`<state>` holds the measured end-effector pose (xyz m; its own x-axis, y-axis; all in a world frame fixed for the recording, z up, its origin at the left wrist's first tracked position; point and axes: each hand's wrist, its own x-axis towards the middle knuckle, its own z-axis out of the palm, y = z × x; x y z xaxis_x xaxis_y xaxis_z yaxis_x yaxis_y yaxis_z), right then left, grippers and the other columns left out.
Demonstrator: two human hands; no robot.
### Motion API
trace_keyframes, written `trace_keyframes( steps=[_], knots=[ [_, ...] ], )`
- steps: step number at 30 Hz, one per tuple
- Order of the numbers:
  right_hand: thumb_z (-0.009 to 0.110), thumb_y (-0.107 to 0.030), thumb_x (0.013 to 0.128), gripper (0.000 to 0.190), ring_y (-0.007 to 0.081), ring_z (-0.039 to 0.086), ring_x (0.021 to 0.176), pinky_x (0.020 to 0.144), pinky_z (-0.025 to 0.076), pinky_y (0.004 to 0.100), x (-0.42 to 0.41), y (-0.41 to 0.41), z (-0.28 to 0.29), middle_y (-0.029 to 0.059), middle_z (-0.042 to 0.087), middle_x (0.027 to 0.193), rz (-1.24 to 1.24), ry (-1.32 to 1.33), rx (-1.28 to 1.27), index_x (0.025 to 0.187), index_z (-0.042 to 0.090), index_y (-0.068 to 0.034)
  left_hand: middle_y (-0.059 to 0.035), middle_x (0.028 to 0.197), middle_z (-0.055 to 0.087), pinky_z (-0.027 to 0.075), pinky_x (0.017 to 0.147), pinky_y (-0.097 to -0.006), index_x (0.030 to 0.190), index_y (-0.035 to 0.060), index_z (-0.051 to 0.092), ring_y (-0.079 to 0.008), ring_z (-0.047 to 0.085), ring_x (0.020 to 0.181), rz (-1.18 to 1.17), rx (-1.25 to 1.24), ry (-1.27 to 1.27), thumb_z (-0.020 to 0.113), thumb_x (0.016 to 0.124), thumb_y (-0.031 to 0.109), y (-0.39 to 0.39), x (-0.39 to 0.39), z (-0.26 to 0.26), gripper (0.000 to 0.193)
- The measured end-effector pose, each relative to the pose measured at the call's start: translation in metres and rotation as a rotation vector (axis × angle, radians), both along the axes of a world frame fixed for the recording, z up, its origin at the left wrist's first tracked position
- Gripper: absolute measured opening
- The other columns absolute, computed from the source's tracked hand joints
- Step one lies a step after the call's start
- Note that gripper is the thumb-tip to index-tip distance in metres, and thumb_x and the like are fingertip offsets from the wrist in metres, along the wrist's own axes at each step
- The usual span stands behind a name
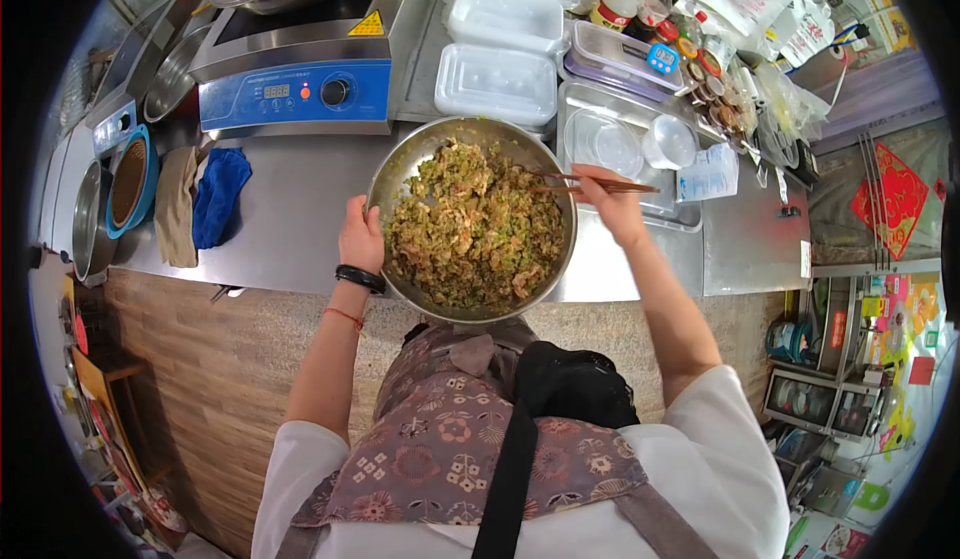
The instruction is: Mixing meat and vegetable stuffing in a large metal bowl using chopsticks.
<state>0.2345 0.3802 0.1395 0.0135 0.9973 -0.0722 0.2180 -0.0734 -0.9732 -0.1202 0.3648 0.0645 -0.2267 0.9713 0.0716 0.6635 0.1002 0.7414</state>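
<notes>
A wide stainless-steel bowl (399,161) sits at the front edge of the steel counter, its near rim reaching past the edge. Inside lies a chopped green and pinkish-brown mixture (472,229), perhaps a minced filling. My left hand (361,235) grips the bowl's left rim, the thumb on the inside. Over the right rim, my right hand (611,203) holds a pair of brown chopsticks (637,187). Their tips reach into the right part of the mixture.
Behind the bowl stand translucent plastic containers (495,83) and a blue-fronted induction cooker (296,94). A steel tray (675,218) holds clear plastic tubs (670,142). Blue (217,197) and tan cloths (175,206) lie left. Bottles and jars (701,56) crowd the back right.
</notes>
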Motion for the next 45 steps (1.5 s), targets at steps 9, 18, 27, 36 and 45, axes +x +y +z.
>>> trace_keyframes(
  steps=[9,18,27,36,45],
  knots=[
    [0.052,-0.006,0.085,0.015,0.0122,0.058,0.076,0.064,0.049,0.0238,-0.044,-0.019,-0.015,0.0077,0.063,0.089,0.162,0.016,0.055,0.095,0.063,-0.004,-0.0208,0.086,0.057,0.044,0.065,-0.0451,0.107,0.0055,0.043,-0.0401,0.055,0.078,-0.007,0.003,0.021,0.045,0.087,0.018,0.003,0.008,0.004,0.023],
    [0.055,-0.007,0.083,0.013,0.0156,0.060,0.079,0.068,0.052,0.0265,-0.062,-0.069,-0.010,0.0101,0.062,0.088,0.235,-0.076,-0.023,0.093,0.063,-0.005,-0.0189,0.085,0.058,0.045,0.064,-0.0412,0.107,0.0068,0.044,-0.0365,0.057,0.076,0.021,0.059,0.037,0.047,0.087,0.020,0.003,0.002,-0.005,0.024],
    [0.054,-0.007,0.084,0.012,0.0127,0.059,0.074,0.068,0.049,0.0244,-0.025,-0.097,-0.006,0.0092,0.063,0.088,0.155,0.011,-0.104,0.090,0.063,-0.002,-0.0203,0.085,0.058,0.044,0.064,-0.0446,0.105,0.0055,0.044,-0.0394,0.055,0.077,0.050,0.060,0.033,0.046,0.087,0.016,-0.004,0.002,0.001,0.021],
    [0.053,-0.004,0.084,0.013,0.0104,0.060,0.072,0.063,0.051,0.0214,0.010,-0.013,0.019,0.0081,0.062,0.085,0.087,-0.154,-0.085,0.093,0.061,0.001,-0.0188,0.082,0.057,0.044,0.065,-0.0425,0.106,0.0058,0.043,-0.0376,0.055,0.075,0.031,-0.039,-0.026,0.047,0.087,0.016,-0.002,0.003,0.005,0.022],
    [0.055,-0.002,0.082,0.015,0.0121,0.060,0.071,0.061,0.049,0.0222,-0.050,-0.098,0.027,0.0068,0.063,0.081,0.154,0.008,-0.242,0.094,0.063,-0.004,-0.0201,0.084,0.057,0.044,0.066,-0.0424,0.105,0.0044,0.045,-0.0375,0.055,0.078,0.053,0.023,-0.012,0.048,0.086,0.016,-0.001,0.003,0.000,0.022]
  ],
)
